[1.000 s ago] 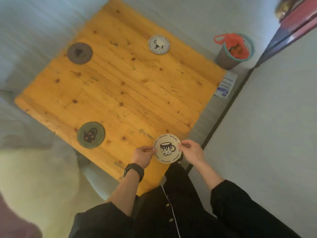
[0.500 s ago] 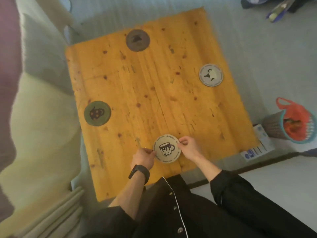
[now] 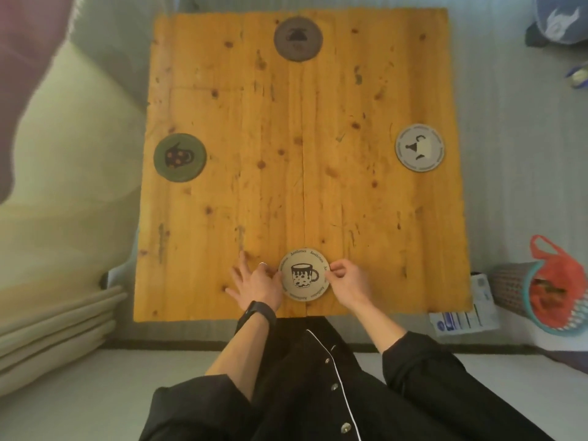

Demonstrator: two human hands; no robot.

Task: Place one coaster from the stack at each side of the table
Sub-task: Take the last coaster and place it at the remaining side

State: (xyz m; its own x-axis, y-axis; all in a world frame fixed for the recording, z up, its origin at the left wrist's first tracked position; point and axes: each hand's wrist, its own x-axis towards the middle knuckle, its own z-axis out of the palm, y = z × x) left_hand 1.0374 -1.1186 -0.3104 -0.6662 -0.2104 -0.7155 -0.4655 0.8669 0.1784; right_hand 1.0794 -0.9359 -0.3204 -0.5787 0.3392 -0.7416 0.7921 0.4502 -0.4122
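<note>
From the head view, the cream mug coaster [image 3: 304, 274] lies near the table's [image 3: 366, 218] front edge, pinched between the left hand [image 3: 256, 283] and right hand [image 3: 348, 283] fingertips. Four coasters total, one per side; the table's centre is bare.

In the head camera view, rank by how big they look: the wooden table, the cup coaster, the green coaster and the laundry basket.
1. Wooden table, by far the largest.
2. Laundry basket, partly cut off at the frame edge.
3. Green coaster and cup coaster: look alike, so no ranking.
</note>
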